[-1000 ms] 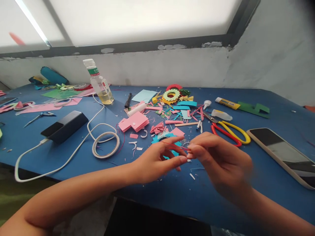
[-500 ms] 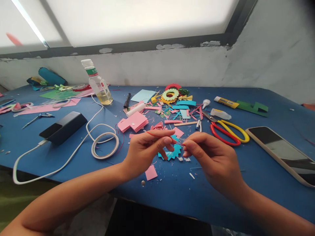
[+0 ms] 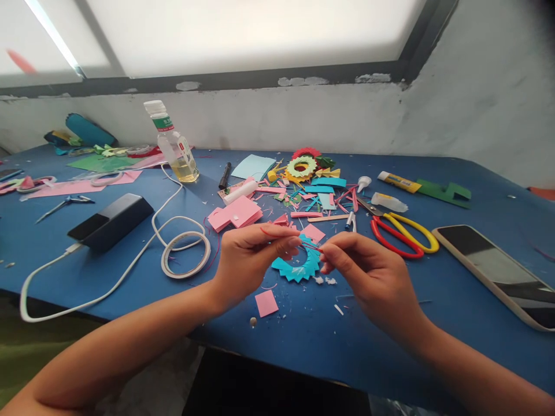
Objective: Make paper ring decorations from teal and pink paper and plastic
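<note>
Between my hands a thin red string (image 3: 310, 246) is stretched above the table. My left hand (image 3: 255, 254) pinches it between thumb and fingers, and a piece of it shows over the back of the forefinger. The fingertips of my right hand (image 3: 368, 274) are closed on the string's other part. Below and behind the string lies a blue folded-paper ring (image 3: 298, 270) with a toothed edge, partly hidden by my fingers. Small white bits and a pink paper square (image 3: 266, 303) lie near it.
Scissors (image 3: 405, 234) and a phone (image 3: 498, 271) lie at the right. Paper scraps (image 3: 303, 199) and colored rings (image 3: 302, 167) are behind my hands. A tape roll (image 3: 185, 271), cable, black device (image 3: 113, 219) and upright bottle (image 3: 177, 153) are at the left.
My left hand has moved slightly left, away from my right hand. More of the blue ring and of the string between the hands shows.
</note>
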The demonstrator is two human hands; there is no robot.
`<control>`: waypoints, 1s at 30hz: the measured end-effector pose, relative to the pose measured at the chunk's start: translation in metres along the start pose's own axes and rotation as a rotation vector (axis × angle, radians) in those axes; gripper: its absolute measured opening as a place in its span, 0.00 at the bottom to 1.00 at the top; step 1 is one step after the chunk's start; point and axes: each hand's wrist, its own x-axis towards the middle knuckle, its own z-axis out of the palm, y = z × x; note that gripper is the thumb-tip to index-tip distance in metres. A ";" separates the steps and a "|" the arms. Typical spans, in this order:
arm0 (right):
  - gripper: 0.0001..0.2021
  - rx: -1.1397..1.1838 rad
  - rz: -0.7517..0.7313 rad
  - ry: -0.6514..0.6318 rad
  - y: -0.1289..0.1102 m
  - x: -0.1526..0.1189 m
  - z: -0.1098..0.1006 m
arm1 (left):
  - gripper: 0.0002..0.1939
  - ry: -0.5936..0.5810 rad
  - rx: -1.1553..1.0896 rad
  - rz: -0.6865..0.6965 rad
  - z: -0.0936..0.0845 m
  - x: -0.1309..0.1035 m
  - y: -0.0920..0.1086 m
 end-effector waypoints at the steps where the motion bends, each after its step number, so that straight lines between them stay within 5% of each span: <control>1: 0.08 -0.004 0.017 -0.018 0.000 0.000 0.000 | 0.04 -0.001 0.017 0.021 -0.001 0.000 -0.001; 9: 0.13 -0.155 0.074 -0.135 0.007 0.014 -0.013 | 0.06 -0.030 0.138 0.120 -0.008 0.005 -0.009; 13: 0.13 -0.714 0.052 -0.040 0.028 0.038 -0.048 | 0.04 -0.041 0.144 0.125 -0.011 0.009 -0.011; 16: 0.11 -1.130 0.199 -0.048 0.050 0.051 -0.077 | 0.05 -0.066 0.192 0.113 -0.013 0.014 -0.010; 22: 0.16 -1.178 0.297 -0.070 0.074 0.059 -0.105 | 0.04 -0.259 0.329 0.096 -0.020 0.033 0.005; 30: 0.21 -1.143 0.180 -0.070 0.085 0.053 -0.145 | 0.05 -0.434 0.574 0.217 -0.017 0.059 0.054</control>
